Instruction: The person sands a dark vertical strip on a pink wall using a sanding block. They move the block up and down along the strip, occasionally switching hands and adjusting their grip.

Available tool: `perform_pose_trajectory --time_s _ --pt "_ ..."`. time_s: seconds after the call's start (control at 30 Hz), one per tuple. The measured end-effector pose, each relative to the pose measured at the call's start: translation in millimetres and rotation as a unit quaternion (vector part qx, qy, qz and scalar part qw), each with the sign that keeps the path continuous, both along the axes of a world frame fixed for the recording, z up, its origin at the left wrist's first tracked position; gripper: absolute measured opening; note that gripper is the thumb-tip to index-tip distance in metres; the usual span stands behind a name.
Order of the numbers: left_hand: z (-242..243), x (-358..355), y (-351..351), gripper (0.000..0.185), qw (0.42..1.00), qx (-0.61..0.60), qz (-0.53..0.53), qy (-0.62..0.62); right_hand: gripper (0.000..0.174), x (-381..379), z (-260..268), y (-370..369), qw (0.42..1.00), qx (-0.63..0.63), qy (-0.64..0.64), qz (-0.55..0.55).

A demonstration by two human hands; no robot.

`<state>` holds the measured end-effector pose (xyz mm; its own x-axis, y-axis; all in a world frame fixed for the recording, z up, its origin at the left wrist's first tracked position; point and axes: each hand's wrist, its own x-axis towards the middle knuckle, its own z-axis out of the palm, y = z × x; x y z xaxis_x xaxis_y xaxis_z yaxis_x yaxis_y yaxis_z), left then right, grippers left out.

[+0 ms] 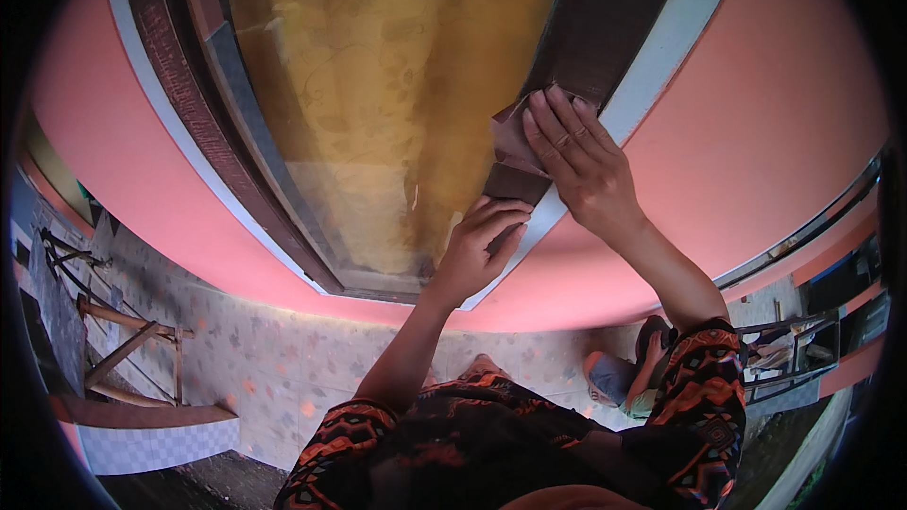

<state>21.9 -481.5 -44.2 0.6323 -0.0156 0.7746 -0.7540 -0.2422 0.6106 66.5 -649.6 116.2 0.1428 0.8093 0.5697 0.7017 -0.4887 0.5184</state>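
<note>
A dark brown window frame [609, 14] stands in front of me, around glass [354, 120] with a yellow patterned curtain behind it. My right hand [584, 163] lies with its fingers flat over a folded brown sheet that looks like sandpaper [515, 140], pressing it against the right upright of the frame. Part of the sheet sticks out left of the fingers; the rest is hidden under them. Lower on the same upright, my left hand [478, 244] grips the frame, its fingers bent over the wood.
Pink wall [765, 85] with a white border [680, 42] surrounds the frame. The left upright [184, 78] bears pale scuff marks. Behind me on the right, another person [616, 372] is low near the tiled floor [283, 361]. A wooden trestle [131, 347] stands at left, beside a low tiled ledge [163, 443].
</note>
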Motion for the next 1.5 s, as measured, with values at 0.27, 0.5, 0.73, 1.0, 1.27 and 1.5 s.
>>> perform_pose_trajectory --time_s 0.27,0.5,0.73,1.0,1.27,1.5 --pt "-0.9 3.3 1.0 0.016 1.000 0.007 -0.013 -0.012 0.052 2.4 -5.4 -23.2 0.999 0.013 -0.032 -0.018" --pt "5.3 -3.4 3.3 0.018 1.000 -0.010 -0.010 -0.003 0.050 3.5 22.8 -20.3 1.000 0.000 -0.026 -0.014" --pt "-0.2 2.6 2.0 0.017 1.000 0.010 0.006 -0.015 0.049 4.2 48.6 -1.8 0.995 -0.085 -0.003 0.042" --pt "-1.3 4.7 -0.3 0.017 1.000 0.008 -0.007 -0.018 0.053 2.3 49.8 -30.7 0.993 -0.119 -0.010 0.000" --pt "1.2 2.7 4.8 0.018 1.000 -0.013 -0.012 -0.006 0.051 1.3 45.3 -39.2 0.991 -0.131 -0.024 -0.027" --pt "-2.3 3.8 3.9 0.017 1.000 -0.003 -0.001 -0.024 0.055 8.7 32.8 -1.6 0.990 -0.133 0.016 0.048"
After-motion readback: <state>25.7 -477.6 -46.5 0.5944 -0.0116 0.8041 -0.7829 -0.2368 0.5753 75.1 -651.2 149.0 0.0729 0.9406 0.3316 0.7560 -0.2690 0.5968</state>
